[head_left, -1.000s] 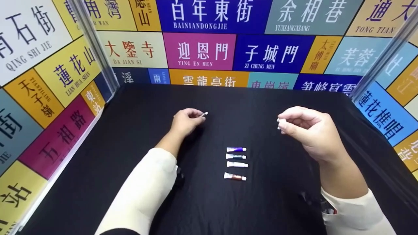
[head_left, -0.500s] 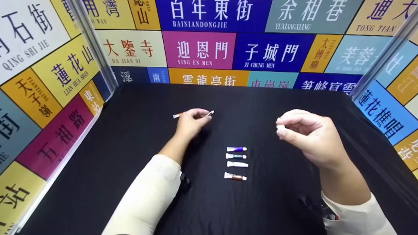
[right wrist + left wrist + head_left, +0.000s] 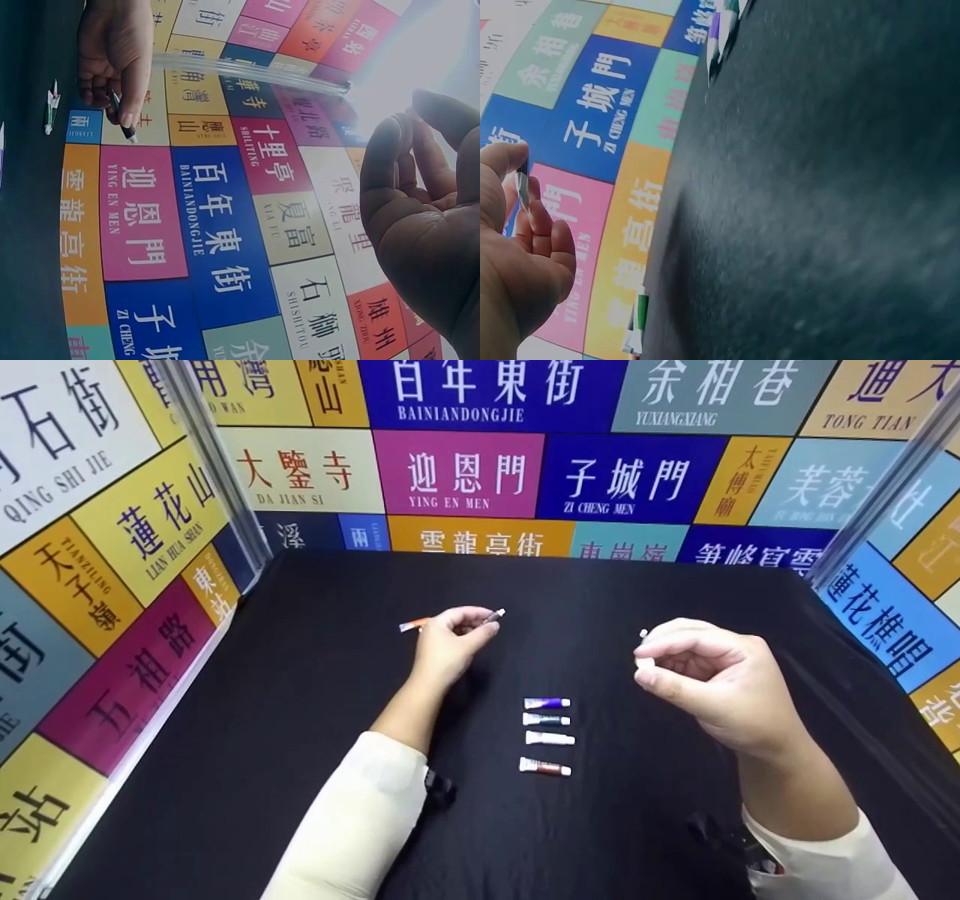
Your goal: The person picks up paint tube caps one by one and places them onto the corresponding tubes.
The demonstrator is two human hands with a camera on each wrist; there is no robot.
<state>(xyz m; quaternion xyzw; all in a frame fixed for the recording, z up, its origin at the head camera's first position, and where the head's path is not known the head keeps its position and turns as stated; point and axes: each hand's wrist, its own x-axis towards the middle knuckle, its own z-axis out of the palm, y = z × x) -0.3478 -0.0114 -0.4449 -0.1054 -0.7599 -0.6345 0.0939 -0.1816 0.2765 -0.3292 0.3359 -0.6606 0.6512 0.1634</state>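
My left hand pinches a small dark paint tube between thumb and fingers, its white cap pointing up and to the right. Behind that hand, an orange paint tube lies on the cloth, partly hidden; a green-marked tube shows in the left wrist view. My right hand is raised at the right, its thumb and fingertips pinching a small white piece. A second small white tip shows just above the index finger; I cannot tell what kind of thing they belong to.
Between the hands and nearer me, a column of paint tubes lies on the black cloth: purple, dark green, white and brown, caps to the right. Sign-printed panels enclose the back and sides.
The left hand has moved right with its paint tube, bringing the orange tube behind it into view. The right hand has sunk slightly, still pinching the white piece.
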